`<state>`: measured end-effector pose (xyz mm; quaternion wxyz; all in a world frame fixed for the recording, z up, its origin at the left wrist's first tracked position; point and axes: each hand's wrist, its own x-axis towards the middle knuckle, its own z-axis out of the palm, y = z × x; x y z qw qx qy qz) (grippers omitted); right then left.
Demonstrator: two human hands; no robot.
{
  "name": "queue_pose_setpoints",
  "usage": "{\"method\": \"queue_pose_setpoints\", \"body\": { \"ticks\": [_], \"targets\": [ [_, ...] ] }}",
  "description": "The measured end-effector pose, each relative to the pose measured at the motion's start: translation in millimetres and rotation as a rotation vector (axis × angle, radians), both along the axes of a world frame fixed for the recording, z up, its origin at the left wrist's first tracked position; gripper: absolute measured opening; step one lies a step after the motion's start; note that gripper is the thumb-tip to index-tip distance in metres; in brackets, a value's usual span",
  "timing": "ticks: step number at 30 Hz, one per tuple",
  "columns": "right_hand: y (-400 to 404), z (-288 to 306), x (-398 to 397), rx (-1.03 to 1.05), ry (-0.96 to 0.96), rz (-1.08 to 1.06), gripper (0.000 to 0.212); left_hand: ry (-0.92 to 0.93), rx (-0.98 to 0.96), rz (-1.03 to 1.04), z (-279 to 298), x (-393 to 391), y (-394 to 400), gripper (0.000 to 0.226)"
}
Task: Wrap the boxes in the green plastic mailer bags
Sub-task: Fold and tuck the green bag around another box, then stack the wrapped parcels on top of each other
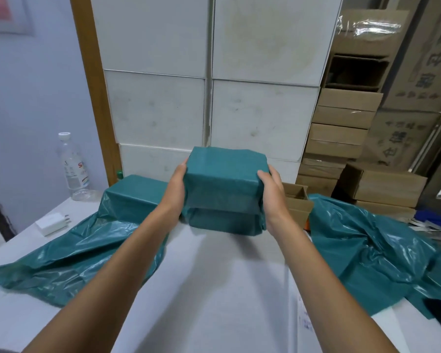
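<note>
From the head camera I see my left hand (175,186) and right hand (271,191) gripping a box wrapped in a green mailer bag (224,174) by its two ends, fingers (261,175) pressed on the plastic. It sits on a second wrapped box (223,221) on the white worktop (214,289). A third wrapped box (135,193) is at left, with loose green bags (367,250) on both sides.

Pale blue wall (31,103), wooden door frame (92,80), stacked white panels (209,72), brown cartons (346,118) at right, white table (214,289)
</note>
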<state>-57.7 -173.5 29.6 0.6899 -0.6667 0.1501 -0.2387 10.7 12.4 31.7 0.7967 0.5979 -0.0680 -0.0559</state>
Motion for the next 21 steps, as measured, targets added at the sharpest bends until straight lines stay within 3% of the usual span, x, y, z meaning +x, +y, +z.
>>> {"method": "queue_pose_setpoints", "body": {
  "ticks": [5,12,17,21],
  "targets": [
    [-18,-7,28,0.024,0.067,-0.043,0.046,0.079,0.021,-0.047,-15,27,-23,0.045],
    [-21,-13,35,-0.019,0.065,-0.107,0.04,0.043,0.135,-0.068,-25,47,-24,0.048],
    [-21,-11,31,-0.159,0.05,-0.195,0.05,-0.268,0.385,0.111,-32,55,-13,0.054],
    [-17,-13,26,-0.313,-0.012,-0.316,0.061,-0.477,0.397,0.213,-37,51,-4,0.037]
  ]
}}
